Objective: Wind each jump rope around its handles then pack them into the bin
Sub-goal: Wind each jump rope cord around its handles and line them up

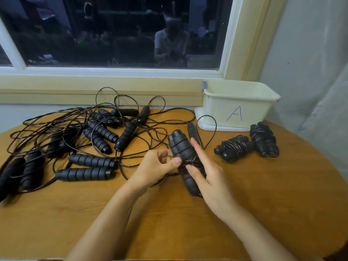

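A pair of black ribbed jump rope handles lies bundled together at the table's middle, with thin black cord wound round its midsection. My right hand holds the bundle from the right, index finger stretched along it. My left hand pinches the cord right beside the wraps. A loose loop of that cord stands up behind the bundle. Two wound jump ropes lie in front of the cream bin marked "A", which sits at the back right on its lid.
A tangle of unwound jump ropes with several black handles and looping cords covers the left half of the round wooden table. A window sill and wall run behind. A curtain hangs at the right.
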The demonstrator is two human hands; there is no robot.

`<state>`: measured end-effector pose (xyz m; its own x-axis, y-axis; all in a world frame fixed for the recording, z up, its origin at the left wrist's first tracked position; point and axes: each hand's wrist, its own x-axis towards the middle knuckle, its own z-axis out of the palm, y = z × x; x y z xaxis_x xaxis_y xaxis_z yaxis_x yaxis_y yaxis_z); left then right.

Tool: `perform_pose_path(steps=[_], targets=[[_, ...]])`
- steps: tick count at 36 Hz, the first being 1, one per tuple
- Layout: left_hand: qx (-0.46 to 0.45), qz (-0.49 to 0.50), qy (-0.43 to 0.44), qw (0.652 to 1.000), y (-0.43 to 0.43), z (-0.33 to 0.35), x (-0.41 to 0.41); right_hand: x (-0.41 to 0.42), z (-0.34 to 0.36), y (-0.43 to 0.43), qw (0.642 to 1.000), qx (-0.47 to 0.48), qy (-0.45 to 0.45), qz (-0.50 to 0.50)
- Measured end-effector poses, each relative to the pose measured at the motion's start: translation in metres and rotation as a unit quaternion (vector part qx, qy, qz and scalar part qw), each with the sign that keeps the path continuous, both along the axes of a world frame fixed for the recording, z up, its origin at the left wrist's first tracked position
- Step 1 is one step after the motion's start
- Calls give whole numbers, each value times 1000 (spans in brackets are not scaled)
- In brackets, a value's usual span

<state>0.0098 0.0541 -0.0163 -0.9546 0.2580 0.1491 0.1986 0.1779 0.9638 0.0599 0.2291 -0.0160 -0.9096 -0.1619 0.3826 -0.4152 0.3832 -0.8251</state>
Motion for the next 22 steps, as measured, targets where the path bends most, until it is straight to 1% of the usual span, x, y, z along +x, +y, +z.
perform_pose_path(steps=[3, 6, 12, 15, 16, 18, 20, 22], targets=[[14, -50, -13, 999, 1, 4, 1, -1, -1, 1, 996, -87, -30, 4], [-2, -72, -3, 997, -1, 8, 0, -1, -1, 2, 987, -154, -45, 12], [-65, -79, 16, 995, -1, 15, -8, -11, -12, 6, 972, -230, -54, 6], [-43, -92, -28, 994, -2, 15, -12, -16, -11, 8, 963, -260, -75, 23], [-34, -90, -42, 994, -1, 15, -12, -17, -11, 9, 962, -258, -79, 31], [-31, -72, -52, 996, 3, 13, -13, -21, -11, 8, 974, -213, -75, 28], [-33, -43, -41, 998, 6, 10, -14, -25, -13, 7, 992, -119, -47, -3], [-18, -8, -37, 999, 10, 6, -13, -28, -17, 6, 997, 17, 24, -71]])
